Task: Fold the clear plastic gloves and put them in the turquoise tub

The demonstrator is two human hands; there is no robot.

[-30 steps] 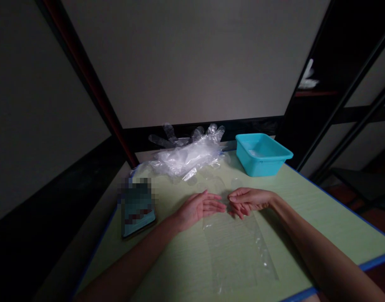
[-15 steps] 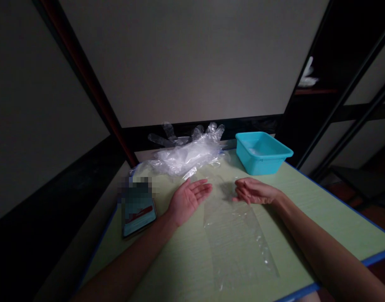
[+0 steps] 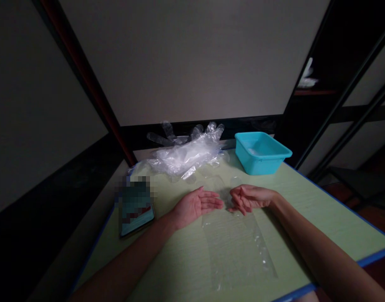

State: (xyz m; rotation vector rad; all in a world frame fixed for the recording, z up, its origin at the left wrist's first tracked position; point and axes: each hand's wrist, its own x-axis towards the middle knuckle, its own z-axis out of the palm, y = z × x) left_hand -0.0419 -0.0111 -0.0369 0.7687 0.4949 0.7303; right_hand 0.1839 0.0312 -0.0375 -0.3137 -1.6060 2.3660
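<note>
A clear plastic disposable glove (image 3: 239, 251) lies flat on the light green table, its cuff toward me. Its finger end, partly hidden by my hands, is hard to make out. My left hand (image 3: 197, 206) is open at the glove's left side, palm turned inward and fingers stretched toward the right. Across a small gap, my right hand (image 3: 247, 199) is over the upper right of the glove, its fingers loosely bent and apart. I see nothing held in either hand. Behind them sits a crumpled heap of clear plastic gloves (image 3: 186, 157).
A turquoise plastic basin (image 3: 263, 163) stands at the back right of the table (image 3: 321, 218), which has a blue edge. On the left lies a tablet-like device (image 3: 137, 220), partly blurred out. A pale panel (image 3: 195, 63) rises behind the table.
My left hand has moved right and slightly toward me, closer to my right hand. My right hand has lowered a little, and its curled fingers have loosened.
</note>
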